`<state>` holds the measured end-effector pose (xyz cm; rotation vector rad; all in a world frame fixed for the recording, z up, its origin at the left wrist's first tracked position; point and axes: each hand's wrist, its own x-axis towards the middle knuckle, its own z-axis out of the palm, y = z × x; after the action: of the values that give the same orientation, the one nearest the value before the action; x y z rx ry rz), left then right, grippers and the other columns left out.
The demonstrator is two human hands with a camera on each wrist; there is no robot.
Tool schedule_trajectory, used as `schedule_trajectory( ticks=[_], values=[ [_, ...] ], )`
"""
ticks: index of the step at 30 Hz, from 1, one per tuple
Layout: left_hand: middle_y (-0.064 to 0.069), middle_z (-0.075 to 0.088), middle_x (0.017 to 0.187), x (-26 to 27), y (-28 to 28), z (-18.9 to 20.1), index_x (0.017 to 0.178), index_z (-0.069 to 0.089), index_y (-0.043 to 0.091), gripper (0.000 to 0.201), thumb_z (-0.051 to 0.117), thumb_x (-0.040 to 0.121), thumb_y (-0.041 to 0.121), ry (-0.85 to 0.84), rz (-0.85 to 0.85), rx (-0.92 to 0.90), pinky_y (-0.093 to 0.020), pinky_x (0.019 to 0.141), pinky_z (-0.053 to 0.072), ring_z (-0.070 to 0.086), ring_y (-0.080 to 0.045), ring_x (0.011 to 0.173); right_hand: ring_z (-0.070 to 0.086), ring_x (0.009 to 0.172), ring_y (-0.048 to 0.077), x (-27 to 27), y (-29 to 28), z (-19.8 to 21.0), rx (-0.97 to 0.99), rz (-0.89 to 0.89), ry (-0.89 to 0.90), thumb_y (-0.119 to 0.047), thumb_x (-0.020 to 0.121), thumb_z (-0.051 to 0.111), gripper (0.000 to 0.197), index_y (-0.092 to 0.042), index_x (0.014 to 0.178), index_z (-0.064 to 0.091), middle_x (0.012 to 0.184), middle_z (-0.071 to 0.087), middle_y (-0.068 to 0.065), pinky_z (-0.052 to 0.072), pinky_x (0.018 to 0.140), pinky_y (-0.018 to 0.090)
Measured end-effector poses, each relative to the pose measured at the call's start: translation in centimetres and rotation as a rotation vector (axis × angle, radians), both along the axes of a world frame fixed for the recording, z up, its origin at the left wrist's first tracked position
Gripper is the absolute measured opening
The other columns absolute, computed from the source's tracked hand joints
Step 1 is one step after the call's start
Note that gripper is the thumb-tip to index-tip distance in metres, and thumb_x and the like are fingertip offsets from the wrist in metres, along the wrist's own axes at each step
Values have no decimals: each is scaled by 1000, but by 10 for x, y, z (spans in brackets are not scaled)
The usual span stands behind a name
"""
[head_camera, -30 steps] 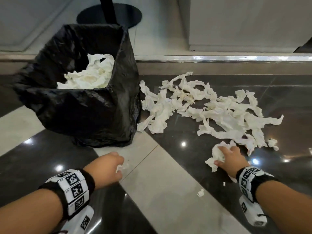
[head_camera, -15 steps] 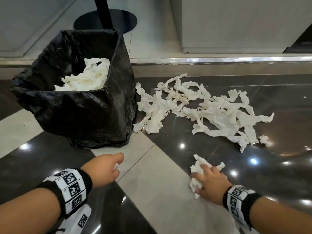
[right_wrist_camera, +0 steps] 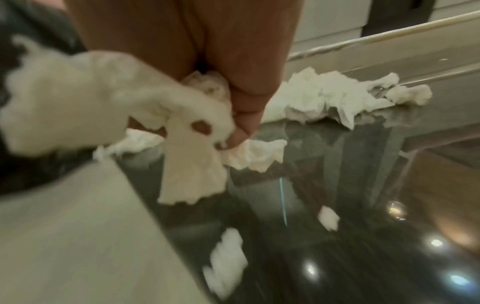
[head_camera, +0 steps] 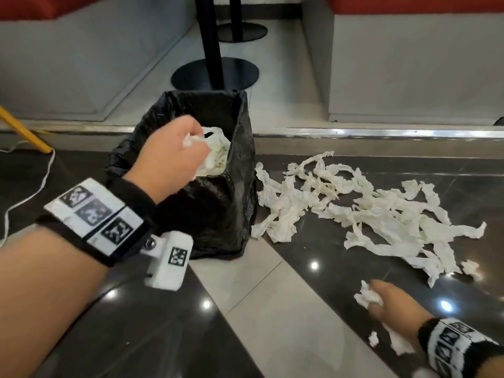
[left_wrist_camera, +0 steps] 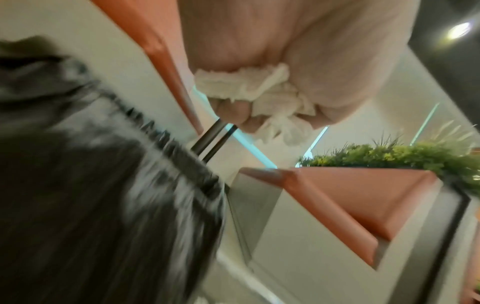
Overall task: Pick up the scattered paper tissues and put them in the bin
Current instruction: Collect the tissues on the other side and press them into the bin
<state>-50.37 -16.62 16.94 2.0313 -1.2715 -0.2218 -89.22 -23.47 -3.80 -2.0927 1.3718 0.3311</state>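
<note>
L fingers (left_wrist_camera: 233, 111) are curled round a small tissue wad (left_wrist_camera: 249, 90); the left hand (head_camera: 171, 156) is held over the black-lined bin (head_camera: 218, 208), w/ tissues inside. R fingers (right_wrist_camera: 244, 115) are curled on a crumpled tissue (right_wrist_camera: 109, 98); the right hand (head_camera: 392, 304) is kept low over the floor. The scattered tissues (head_camera: 368, 214) are spread on the dark tiles just R of the bin.
</note>
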Motion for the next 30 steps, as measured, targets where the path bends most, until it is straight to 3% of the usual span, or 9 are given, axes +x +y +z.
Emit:
schedule_trajectory(
  ticks=[5, 8, 12, 14, 16, 19, 22, 25, 30],
  values=[
    [-3, 51, 105, 47, -61, 30, 114, 46, 22, 36, 44, 89, 47, -35, 14, 202, -35, 71, 39, 52, -24, 86, 52, 89, 18, 58, -41, 94, -204, -85, -255, -15, 89, 55, 23, -29, 102, 44, 112, 56, 4, 40, 71, 27],
    [-3, 52, 113, 62, -66, 27, 124, 44, 25, 46, 38, 90, 54, -63, 8, 308, -33, 70, 37, 52, -18, 81, 51, 84, 14, 114, -58, 164, -377, 15, -431, -14, 88, 55, 18, -26, 98, 46, 107, 51, 0, 36, 65, 24],
    [-1, 58, 102, 66, -43, 12, 119, 48, 23, 35, 45, 91, 44, -3, 48, 44, -26, 58, 40, 53, -11, 70, 44, 76, 1, 198, -58, 237, -582, 66, -739, -12, 87, 53, 18, -25, 94, 42, 103, 42, -4, 32, 65, 12],
    [2, 57, 105, 64, -26, 2, 116, 49, 23, 29, 49, 91, 37, 27, 24, -69, -28, 68, 42, 55, -16, 82, 42, 80, 6, 241, -52, 260, -709, 66, -944, -11, 85, 52, 23, -30, 89, 40, 101, 39, -2, 30, 68, 5],
    [7, 51, 117, 62, -10, -11, 116, 48, 22, 27, 51, 91, 31, 6, 3, -140, -27, 88, 38, 49, -11, 103, 44, 91, 12, 285, -47, 264, -793, 73, -1096, -11, 82, 53, 21, -27, 93, 46, 106, 38, 2, 36, 80, 13],
    [10, 41, 122, 60, 10, -29, 119, 49, 17, 30, 54, 90, 22, -1, -3, -242, -24, 99, 31, 38, -3, 114, 47, 113, 27, 344, -47, 236, -706, 215, -793, -17, 82, 58, 41, -17, 122, 49, 133, 33, 10, 41, 96, 33],
    [8, 47, 105, 55, 28, -42, 112, 53, 16, 26, 58, 86, 16, -15, -22, -246, -27, 84, 38, 48, -13, 96, 48, 122, 30, 353, -68, 217, -545, 415, -236, -16, 84, 59, 61, -29, 139, 36, 152, 19, 8, 44, 98, 36],
    [9, 54, 79, 39, 41, -49, 98, 52, 24, 15, 57, 87, 15, 33, -204, -112, -29, 60, 41, 50, -13, 66, 53, 117, 23, 303, -100, 240, -543, 329, -210, -12, 87, 54, 52, -27, 137, 44, 139, 47, 4, 38, 90, 24],
    [8, 56, 70, 0, 17, -69, 90, 54, 29, 6, 53, 88, 23, -133, -589, 112, -22, 58, 41, 51, -8, 63, 55, 96, 20, 153, -153, 233, -470, 162, 276, -21, 90, 55, 30, -23, 120, 59, 119, 63, 3, 41, 88, 30]
  ],
)
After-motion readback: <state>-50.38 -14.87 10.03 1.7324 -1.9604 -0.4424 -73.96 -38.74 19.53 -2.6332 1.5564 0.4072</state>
